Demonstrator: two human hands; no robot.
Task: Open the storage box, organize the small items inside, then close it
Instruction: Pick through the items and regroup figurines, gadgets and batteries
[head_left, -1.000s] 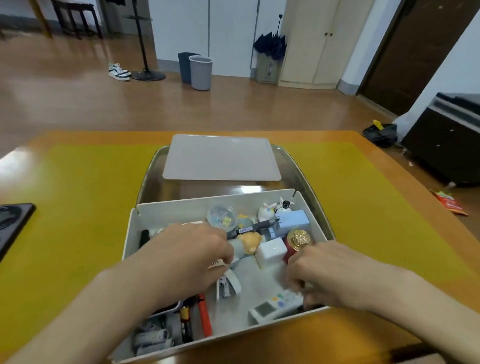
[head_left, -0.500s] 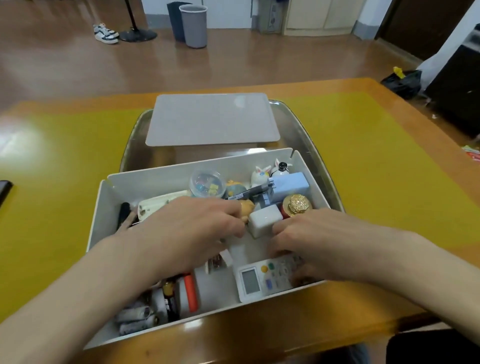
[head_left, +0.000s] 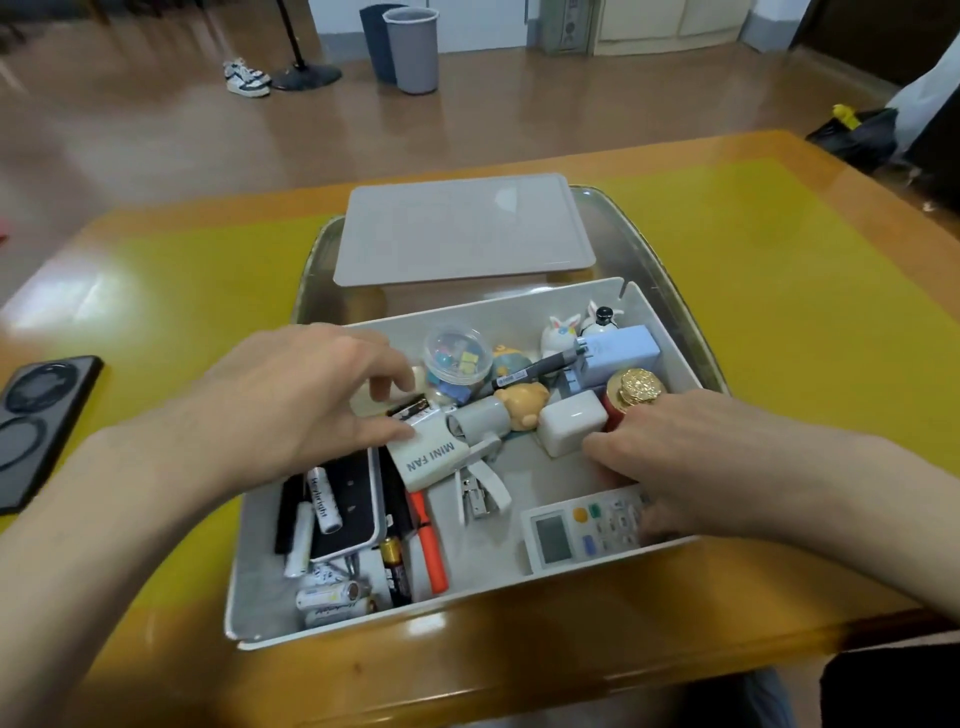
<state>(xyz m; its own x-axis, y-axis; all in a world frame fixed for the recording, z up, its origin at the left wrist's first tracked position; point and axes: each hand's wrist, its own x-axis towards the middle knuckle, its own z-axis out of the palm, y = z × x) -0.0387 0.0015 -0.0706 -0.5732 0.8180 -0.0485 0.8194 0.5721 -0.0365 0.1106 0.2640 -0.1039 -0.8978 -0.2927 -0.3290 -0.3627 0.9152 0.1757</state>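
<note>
Open white box (head_left: 524, 304) of small items on a metal tray (head_left: 670, 291), lid (head_left: 462, 228) lying flat just beyond it.

The box is shallow, rectangular and crowded: batteries (head_left: 327, 597), an orange marker (head_left: 431, 545), a stapler (head_left: 480, 491), a clear capsule (head_left: 457, 356), a bear figure (head_left: 522, 405), a white cube (head_left: 571, 428), a blue adapter (head_left: 618, 353), a gold-capped red jar (head_left: 636, 389). Legible writing: "MINI FAN" on the white fan (head_left: 431, 457). The left hand (head_left: 291, 400) reaches in palm down, thumb and fingertips pinching the fan's far end. The right hand (head_left: 691, 462) lies palm down beside the cube, fingers curled over the remote (head_left: 576, 530); whether they clasp it cannot be told.
</note>
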